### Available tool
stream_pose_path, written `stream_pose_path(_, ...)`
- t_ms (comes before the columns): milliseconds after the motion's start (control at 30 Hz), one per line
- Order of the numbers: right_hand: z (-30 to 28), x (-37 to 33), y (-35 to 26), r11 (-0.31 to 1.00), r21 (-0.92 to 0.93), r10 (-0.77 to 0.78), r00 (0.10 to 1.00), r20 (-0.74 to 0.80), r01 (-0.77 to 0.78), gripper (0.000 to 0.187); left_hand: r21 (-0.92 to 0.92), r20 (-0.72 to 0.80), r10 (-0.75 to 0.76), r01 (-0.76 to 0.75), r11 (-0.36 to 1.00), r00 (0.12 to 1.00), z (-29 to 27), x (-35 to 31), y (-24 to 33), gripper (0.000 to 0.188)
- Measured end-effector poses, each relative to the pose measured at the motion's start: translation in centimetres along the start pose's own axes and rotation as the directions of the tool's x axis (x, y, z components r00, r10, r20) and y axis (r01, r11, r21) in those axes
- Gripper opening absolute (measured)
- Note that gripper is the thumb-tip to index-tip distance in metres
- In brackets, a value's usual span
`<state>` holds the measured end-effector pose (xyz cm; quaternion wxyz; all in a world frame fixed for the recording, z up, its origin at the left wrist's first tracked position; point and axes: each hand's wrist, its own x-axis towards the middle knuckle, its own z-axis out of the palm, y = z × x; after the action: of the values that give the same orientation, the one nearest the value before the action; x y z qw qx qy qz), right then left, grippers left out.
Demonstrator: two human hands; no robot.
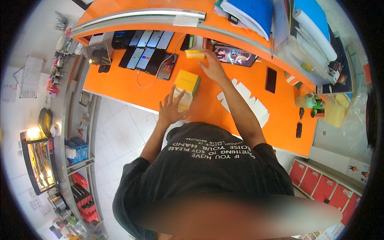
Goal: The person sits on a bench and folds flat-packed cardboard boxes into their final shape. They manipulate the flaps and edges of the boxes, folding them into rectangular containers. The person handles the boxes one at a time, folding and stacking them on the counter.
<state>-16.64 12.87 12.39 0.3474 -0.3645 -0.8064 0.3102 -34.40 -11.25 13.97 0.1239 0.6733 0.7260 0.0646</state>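
Note:
A yellow box [187, 81] with a pale lower part stands near the front edge of the orange table. My left hand [172, 109] is beside its near left side, fingers spread, the fingertips at or touching the box. Farther back, my right hand [213, 68] has its fingers on the right end of a small flat yellow packet [194, 54] with a pale striped face. How firmly the fingers close on it is hard to see. Right of my right forearm lies a flat white cut-out card [256, 107] with notched edges.
Several phones lie at the back left, one of them [167, 67] near a white cable [138, 80]. A tablet [235, 55] playing a video leans under the orange shelf [148, 20]. A dark phone [271, 79] and a small black object [299, 130] lie at the right.

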Motion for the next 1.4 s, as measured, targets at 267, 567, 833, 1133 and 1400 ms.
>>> stream_pose_path(267, 5.4, 4.8, 1.4, 0.767, -0.638, -0.063, 0.998, 0.028, 0.067, 0.074, -0.162, -0.272, -0.034, -0.011, 0.987, 0.962, 6.6, -1.5, -1.8, 0.079)
stream_pose_path(567, 1.2, 4.8, -6.3, 0.957, -0.236, -0.141, 0.98, 0.139, 0.171, 0.067, -0.489, -0.34, -0.087, -0.097, 0.867, 0.936, 6.6, -1.1, -3.5, 0.097)
stream_pose_path(833, -12.2, -3.0, -17.7, 0.821, 0.552, -0.24, 0.788, 0.566, -0.146, 0.076, -0.37, -0.706, 0.025, -0.399, 0.839, 0.707, -10.4, -0.9, -0.8, 0.073)
stream_pose_path(1133, -8.4, -1.8, -14.7, 0.923, 0.376, 0.014, 0.982, 0.189, -0.086, 0.092, -0.696, -0.276, -0.295, 0.022, 0.718, 0.915, -9.3, 1.9, -0.4, 0.032)
stream_pose_path(1400, 3.2, -2.2, -5.6, 0.92, -0.387, 0.206, 0.917, 0.341, -0.063, 0.067, -0.409, -0.046, -0.403, 0.351, 0.842, 0.914, -1.2, 2.5, -2.5, 0.058)
